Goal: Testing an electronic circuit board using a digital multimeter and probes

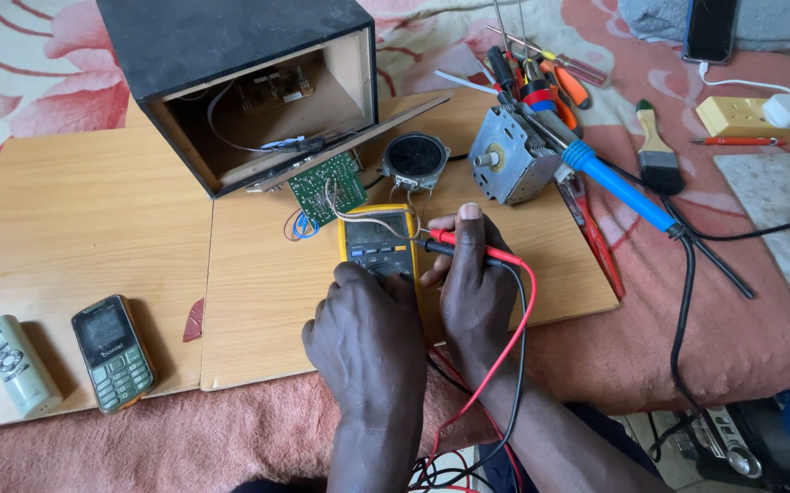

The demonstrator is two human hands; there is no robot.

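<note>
While left hand [368, 319] covers one yellow multimeter [378, 241], right hand [473, 283] fingers pinch two probes [468, 248] — seemingly red and black.

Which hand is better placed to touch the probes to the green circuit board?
The right hand, probably: it already grips the red and black probes, tips pointing toward the green circuit board. The left hand rests on the yellow multimeter.

A green keypad phone [114, 351] lies beside a pale cylinder [19, 365]; a paintbrush [658, 151] rests on pink cloth [742, 338].
</note>
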